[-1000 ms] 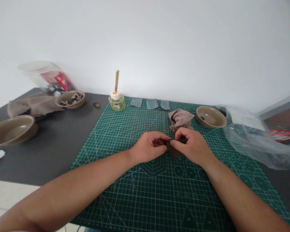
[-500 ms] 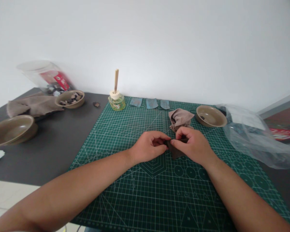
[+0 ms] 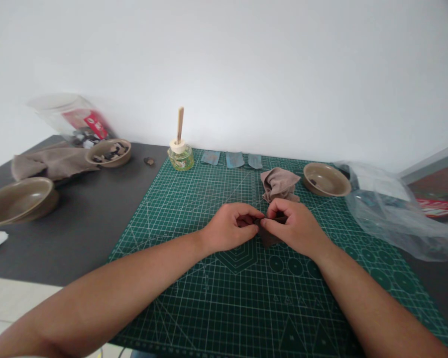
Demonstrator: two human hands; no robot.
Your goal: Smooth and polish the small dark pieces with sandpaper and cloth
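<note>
Between both hands is a small dark brown piece of cloth [image 3: 269, 237], pinched over the green cutting mat [image 3: 224, 303]. My left hand [image 3: 229, 226] is closed at the cloth's left end, thumb and fingertips together. My right hand [image 3: 296, 226] pinches the same cloth close to the left fingertips, with its thumb on the near side. Part of the cloth is hidden behind the right fingers. Just beyond the right hand lies a crumpled mauve-brown cloth [image 3: 279, 183].
Along the mat's back edge are a reed diffuser [image 3: 181, 156] and several blue-grey patches [image 3: 234, 159]. At right, a bowl [image 3: 326, 180] stands beside a clear plastic bag [image 3: 381, 214]. Leftward are a bowl of scraps [image 3: 110, 154], another bowl [image 3: 18, 201] and a brown cloth [image 3: 56, 161].
My right hand has shifted slightly left, bringing its fingertips up against those of my left hand on the cloth. The left hand has barely moved.
</note>
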